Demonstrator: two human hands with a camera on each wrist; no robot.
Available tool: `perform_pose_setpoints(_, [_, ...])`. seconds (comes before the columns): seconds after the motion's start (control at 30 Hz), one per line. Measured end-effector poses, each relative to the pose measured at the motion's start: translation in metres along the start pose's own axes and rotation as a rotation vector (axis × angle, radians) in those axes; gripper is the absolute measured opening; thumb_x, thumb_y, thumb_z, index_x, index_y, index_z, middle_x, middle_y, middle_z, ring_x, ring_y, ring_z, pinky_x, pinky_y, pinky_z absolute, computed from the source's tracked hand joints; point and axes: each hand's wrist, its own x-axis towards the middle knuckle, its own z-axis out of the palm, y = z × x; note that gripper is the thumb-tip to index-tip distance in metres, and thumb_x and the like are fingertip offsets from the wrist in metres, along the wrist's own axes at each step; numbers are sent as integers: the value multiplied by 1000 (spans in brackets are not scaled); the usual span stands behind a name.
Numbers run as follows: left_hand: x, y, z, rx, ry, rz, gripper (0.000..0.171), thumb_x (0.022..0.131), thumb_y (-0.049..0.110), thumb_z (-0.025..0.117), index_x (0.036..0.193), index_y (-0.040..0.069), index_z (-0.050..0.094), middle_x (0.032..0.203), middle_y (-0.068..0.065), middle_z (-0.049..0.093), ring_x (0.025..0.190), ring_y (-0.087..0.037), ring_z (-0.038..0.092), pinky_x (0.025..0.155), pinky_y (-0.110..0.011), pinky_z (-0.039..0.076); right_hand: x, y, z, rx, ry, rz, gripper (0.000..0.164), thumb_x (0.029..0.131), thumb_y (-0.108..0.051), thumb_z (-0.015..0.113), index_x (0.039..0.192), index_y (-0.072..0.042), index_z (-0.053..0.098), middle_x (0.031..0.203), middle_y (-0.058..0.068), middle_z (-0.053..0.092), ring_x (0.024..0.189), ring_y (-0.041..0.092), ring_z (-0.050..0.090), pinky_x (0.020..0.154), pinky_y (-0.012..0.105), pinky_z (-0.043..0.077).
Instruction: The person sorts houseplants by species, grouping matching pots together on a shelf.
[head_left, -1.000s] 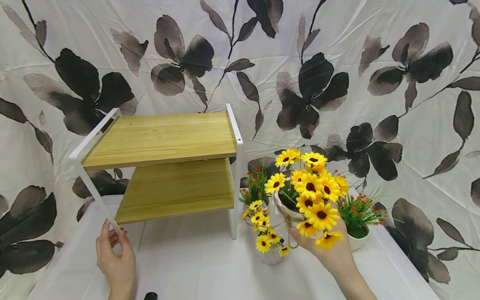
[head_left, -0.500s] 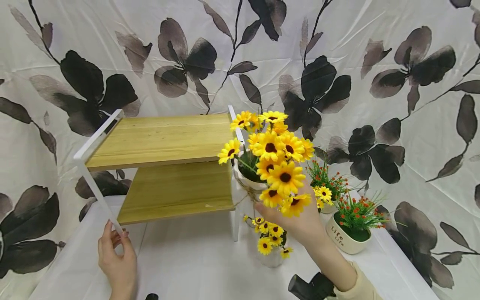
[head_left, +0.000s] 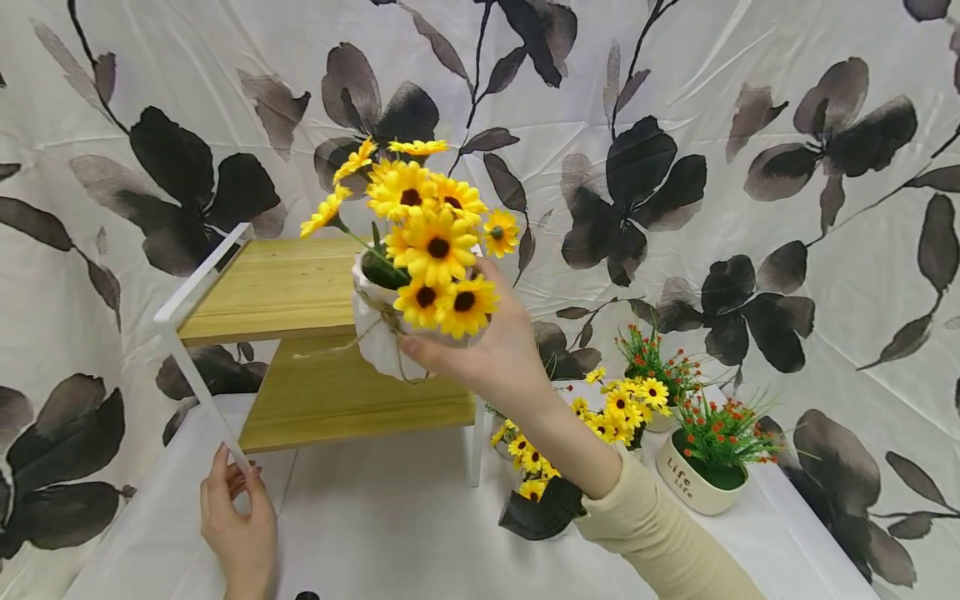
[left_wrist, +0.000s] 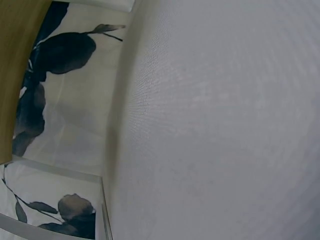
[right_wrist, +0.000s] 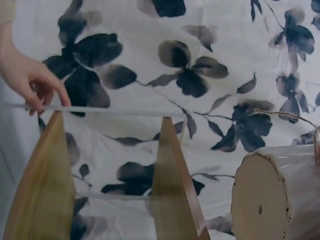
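Note:
In the head view my left hand (head_left: 240, 521) pinches the lower end of the white front leg (head_left: 201, 392) of a two-tier shelf. Its upper board (head_left: 277, 287) and lower board (head_left: 360, 400) are light wood. My right hand (head_left: 491, 350) grips a white pot (head_left: 378, 346), thumb in front, with yellow sunflowers (head_left: 435, 246) rising from it and twine tied round it. The pot overlaps the right part of both boards. In the right wrist view the pot's underside (right_wrist: 260, 200) hangs apart from the boards, and the left hand (right_wrist: 37, 77) shows at the frame.
On the white table (head_left: 360, 525) at right stand a cream pot lettered "Life" (head_left: 697, 483) with red flowers, another red-flowered plant (head_left: 652, 358) behind it, and small potted sunflowers (head_left: 622, 408), partly behind my right forearm. A floral cloth (head_left: 615, 75) hangs behind.
My right hand has carried the sunflower pot left and up, from beside the shelf to in front of its boards. My left hand has kept its hold on the leg.

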Motion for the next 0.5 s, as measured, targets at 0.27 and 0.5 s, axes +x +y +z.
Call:
perform_pose_setpoints(0.27, [0,-2,-1,-16,21,24,57,90,-9,55,143,11,44,104,-24,55,94,26,36,84,6,28,35,-2,34,-87,-30,67,73,72,-28,81,134,-22,44,129,-3,52,112,15,54,91,30,50])
perform_pose_setpoints(0.5, [0,-3,0,-22,24,28,57,90,-9,55,143,12,44,103,-25,55,94,25,37,85,5,28,65,3,63,-68,-52,80,75,73,-29,82,135,-22,41,132,-5,48,111,13,54,84,21,50])
